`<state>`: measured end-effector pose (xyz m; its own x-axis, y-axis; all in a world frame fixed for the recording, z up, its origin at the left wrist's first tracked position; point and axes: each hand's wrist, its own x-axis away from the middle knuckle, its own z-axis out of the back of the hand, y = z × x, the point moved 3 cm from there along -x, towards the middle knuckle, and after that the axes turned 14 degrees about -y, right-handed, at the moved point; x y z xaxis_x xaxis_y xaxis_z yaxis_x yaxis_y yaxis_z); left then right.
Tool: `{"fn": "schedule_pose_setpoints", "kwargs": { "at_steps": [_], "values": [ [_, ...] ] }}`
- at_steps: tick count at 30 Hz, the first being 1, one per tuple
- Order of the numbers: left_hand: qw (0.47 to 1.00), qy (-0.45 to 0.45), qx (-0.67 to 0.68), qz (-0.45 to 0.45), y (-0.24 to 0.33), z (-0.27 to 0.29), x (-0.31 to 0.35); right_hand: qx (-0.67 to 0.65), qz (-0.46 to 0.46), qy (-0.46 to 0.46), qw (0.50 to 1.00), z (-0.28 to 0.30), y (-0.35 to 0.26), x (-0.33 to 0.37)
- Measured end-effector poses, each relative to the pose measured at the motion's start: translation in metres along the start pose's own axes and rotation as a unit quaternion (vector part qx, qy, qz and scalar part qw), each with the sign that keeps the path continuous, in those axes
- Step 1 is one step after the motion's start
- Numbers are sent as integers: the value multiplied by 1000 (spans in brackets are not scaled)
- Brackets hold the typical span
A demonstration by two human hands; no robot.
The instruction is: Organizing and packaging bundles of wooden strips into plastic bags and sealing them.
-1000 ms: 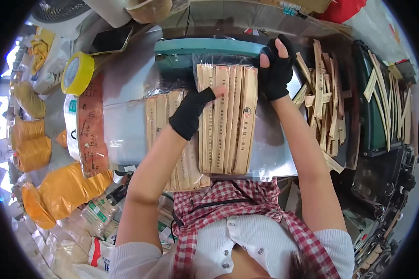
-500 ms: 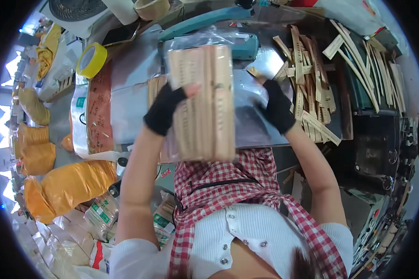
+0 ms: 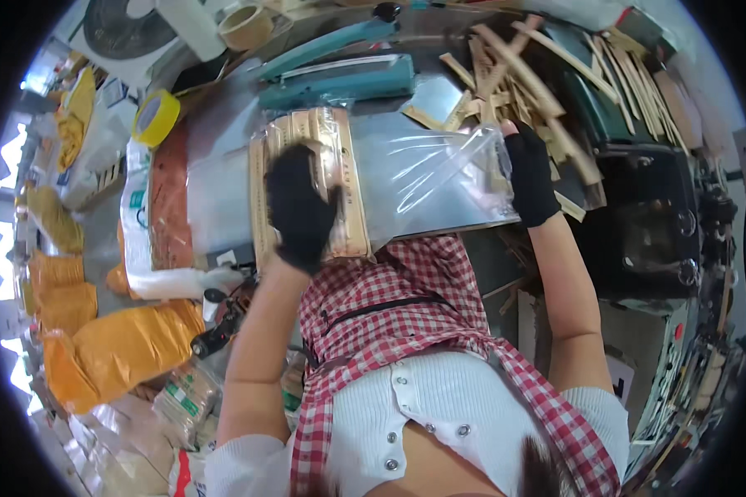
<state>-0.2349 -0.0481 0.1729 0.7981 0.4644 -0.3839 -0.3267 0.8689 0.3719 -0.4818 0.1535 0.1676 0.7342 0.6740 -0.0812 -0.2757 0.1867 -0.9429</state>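
Observation:
A bundle of flat wooden strips (image 3: 350,199) with printed marks lies on the worktable, in front of my body. Over the bundle is my left hand (image 3: 298,203), in a black fingerless glove; it is blurred and its fingertips are hidden. Clear plastic bag film (image 3: 439,170) stretches from the bundle across to the right. My right hand (image 3: 530,174), gloved the same way, pinches the far end of that film and holds it drawn out in creases. More wooden strips (image 3: 259,199) show along the bundle's left side.
Behind the bundle stands a teal long-armed bag sealer (image 3: 340,81). Loose wooden strips (image 3: 506,74) pile up at the back right, beside a black box (image 3: 646,219). Yellow tape (image 3: 156,118) sits at the back left. Orange packages (image 3: 133,348) lie lower left.
The bundle, lifted in my left hand before, now lies on the table. My left hand has moved on top of it. My right hand has moved right, pulling the plastic out.

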Motion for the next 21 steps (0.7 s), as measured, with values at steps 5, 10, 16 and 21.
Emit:
{"fn": "schedule_pose_setpoints", "kwargs": {
  "at_steps": [5,10,16,21],
  "values": [
    [915,-109,368,-122,121,-46,19,-316,-121,-147,930,-25,-11,19],
    [844,-69,528,61,93,-63,-21,-187,30,-204,960,-39,-35,41],
    [684,-167,705,81,96,-28,-71,-519,-6,-51,853,-10,-36,17],
    [181,-157,966,101,68,-45,-70,-783,-5,-319,534,-18,-53,-12]
  ]
}}
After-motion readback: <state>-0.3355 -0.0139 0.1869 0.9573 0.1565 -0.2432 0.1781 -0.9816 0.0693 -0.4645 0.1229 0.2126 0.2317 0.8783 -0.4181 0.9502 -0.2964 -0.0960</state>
